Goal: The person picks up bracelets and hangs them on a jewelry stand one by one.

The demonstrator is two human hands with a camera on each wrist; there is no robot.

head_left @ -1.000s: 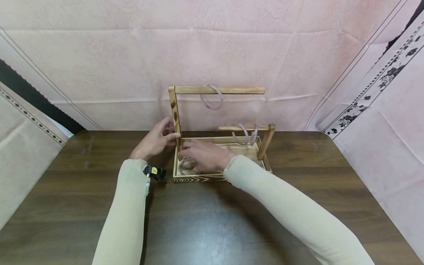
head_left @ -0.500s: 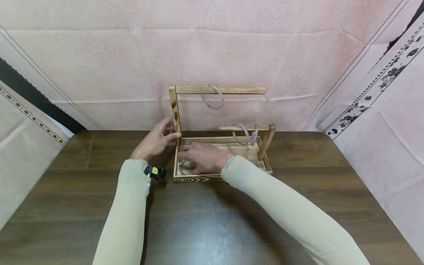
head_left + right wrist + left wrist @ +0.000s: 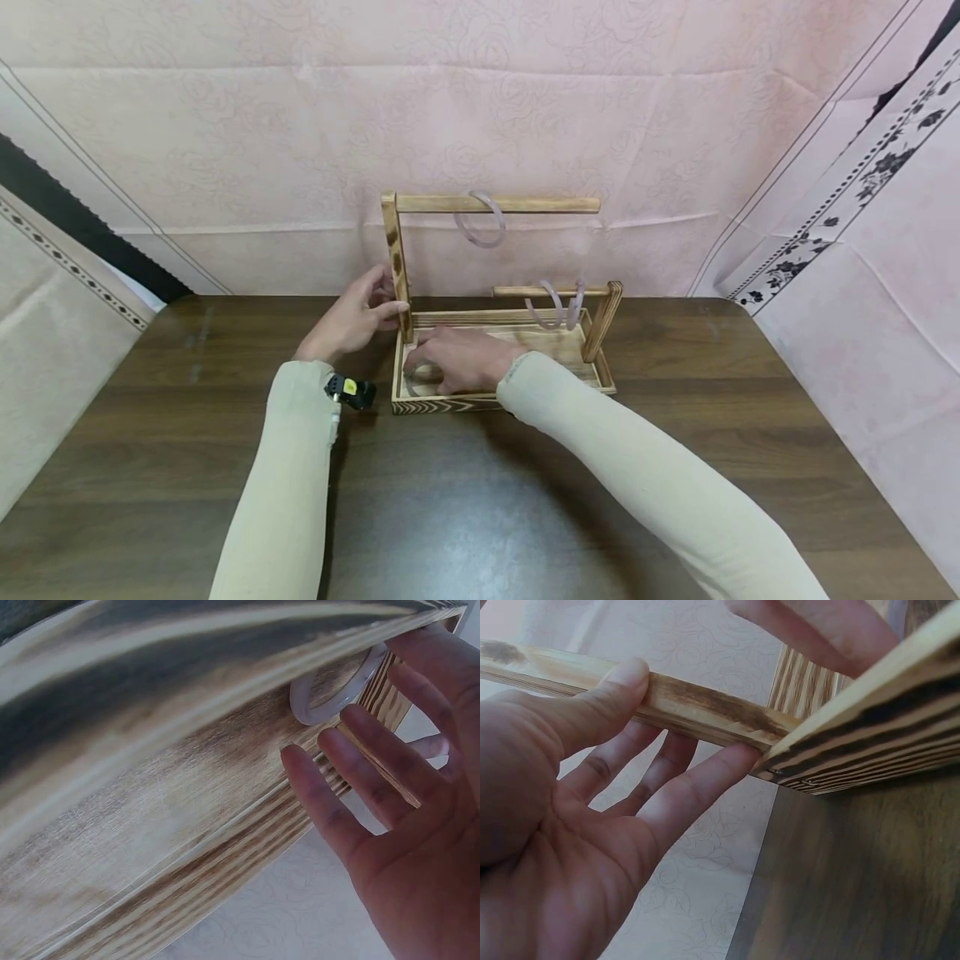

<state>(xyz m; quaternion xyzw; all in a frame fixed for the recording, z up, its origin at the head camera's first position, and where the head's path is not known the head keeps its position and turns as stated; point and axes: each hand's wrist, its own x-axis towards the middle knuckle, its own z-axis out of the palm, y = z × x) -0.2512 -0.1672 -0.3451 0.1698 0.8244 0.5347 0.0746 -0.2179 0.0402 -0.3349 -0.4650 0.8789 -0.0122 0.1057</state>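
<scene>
My left hand [image 3: 351,315] grips the left upright post [image 3: 394,250] of a wooden jewellery stand. In the left wrist view its thumb lies on one side of the post and its fingers on the other. My right hand [image 3: 468,358] reaches into the left half of the stand's tray [image 3: 450,405]. A pale translucent bangle [image 3: 301,697] rests there near the corner, partly hidden by that hand in the head view. Seen from the right wrist, the fingers [image 3: 322,791] are spread and loosely bent beside the bangle, not curled round it.
One bangle [image 3: 500,225] hangs on the upper bar [image 3: 555,204]. Two more hang on the lower bar [image 3: 512,292], which a short right post [image 3: 602,322] carries. The stand sits near the back edge of the brown table [image 3: 450,517], before a pink patterned cloth [image 3: 300,142].
The fingers of my right hand have drawn in a little from the foot of the post, and the right forearm has shifted slightly left. My left hand stays in place.
</scene>
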